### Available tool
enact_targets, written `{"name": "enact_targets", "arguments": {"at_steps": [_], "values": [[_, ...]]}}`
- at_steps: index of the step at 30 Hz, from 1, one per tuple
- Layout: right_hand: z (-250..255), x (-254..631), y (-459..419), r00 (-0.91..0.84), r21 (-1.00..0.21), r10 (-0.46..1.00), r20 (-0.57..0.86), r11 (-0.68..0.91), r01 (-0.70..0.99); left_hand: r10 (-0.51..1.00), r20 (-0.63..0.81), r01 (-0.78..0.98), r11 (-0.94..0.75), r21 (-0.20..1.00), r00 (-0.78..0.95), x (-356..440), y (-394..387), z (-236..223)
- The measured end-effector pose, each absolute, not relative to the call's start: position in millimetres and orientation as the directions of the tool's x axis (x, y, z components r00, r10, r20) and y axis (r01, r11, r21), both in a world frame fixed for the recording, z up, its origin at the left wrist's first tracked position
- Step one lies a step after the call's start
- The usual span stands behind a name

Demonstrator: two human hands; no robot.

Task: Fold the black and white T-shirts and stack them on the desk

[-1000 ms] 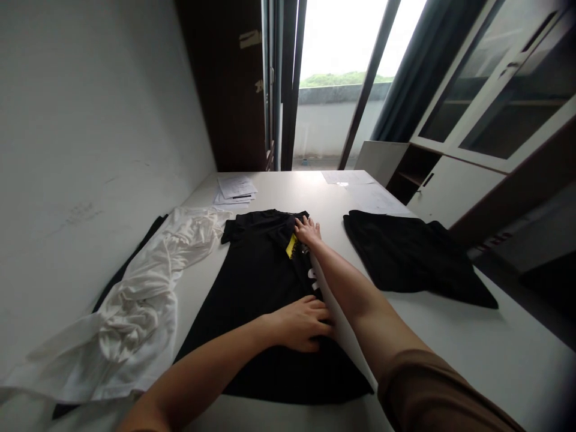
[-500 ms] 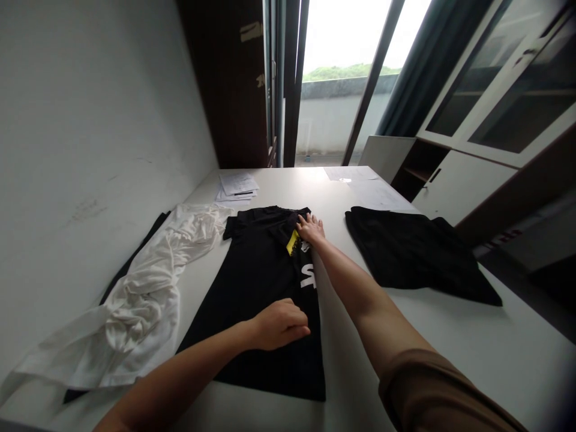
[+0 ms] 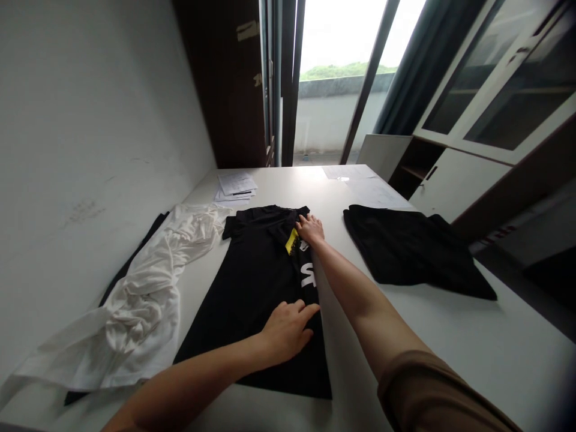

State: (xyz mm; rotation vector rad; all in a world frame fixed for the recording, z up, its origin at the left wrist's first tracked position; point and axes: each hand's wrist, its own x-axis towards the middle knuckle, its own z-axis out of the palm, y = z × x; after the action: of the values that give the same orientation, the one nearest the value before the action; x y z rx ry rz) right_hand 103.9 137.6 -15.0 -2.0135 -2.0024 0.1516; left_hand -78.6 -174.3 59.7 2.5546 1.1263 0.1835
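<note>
A black T-shirt (image 3: 238, 294) with a yellow patch and white print lies lengthwise on the white table (image 3: 423, 354), its right side folded inward. My left hand (image 3: 288, 330) rests over the lower part of the shirt, index finger stretched towards its right edge and thumb apart. Farther up, my right hand (image 3: 311, 228) lies on the shirt's upper right corner beside the yellow patch, with fingers spread. Both hands cover small parts of the cloth.
To the left, a crumpled white garment (image 3: 157, 282) lies along the wall, over a dark one that shows at its edge. Folded black cloth (image 3: 409, 246) lies on the right. Papers (image 3: 236, 185) are stacked at the back left, and more sheets (image 3: 373, 191) lie back right.
My left hand has opened from a loose fist and moved slightly right, its index finger now extended. The shirt's lower right corner has shifted a little right. My right hand stays in place.
</note>
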Motion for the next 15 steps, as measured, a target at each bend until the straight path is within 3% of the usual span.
{"name": "enact_targets", "arguments": {"at_steps": [5,8,11,15], "values": [[-17,109,134,0.005,-0.29,0.992,0.125,0.031,0.957,0.79,0.036,0.767,-0.604,0.215,0.612,-84,-164,56],[-18,112,133,-0.005,-0.297,0.991,0.132,0.044,0.954,0.839,0.072,0.812,-0.542,0.216,0.54,-85,-160,50],[-19,113,133,-0.009,-0.3,0.99,0.141,0.051,0.953,0.808,0.034,0.763,-0.567,0.311,0.588,-82,-161,44],[-18,113,133,-0.003,-0.298,0.991,0.134,0.043,0.954,0.799,-0.014,0.648,-0.477,0.593,0.601,-83,-160,49]]}}
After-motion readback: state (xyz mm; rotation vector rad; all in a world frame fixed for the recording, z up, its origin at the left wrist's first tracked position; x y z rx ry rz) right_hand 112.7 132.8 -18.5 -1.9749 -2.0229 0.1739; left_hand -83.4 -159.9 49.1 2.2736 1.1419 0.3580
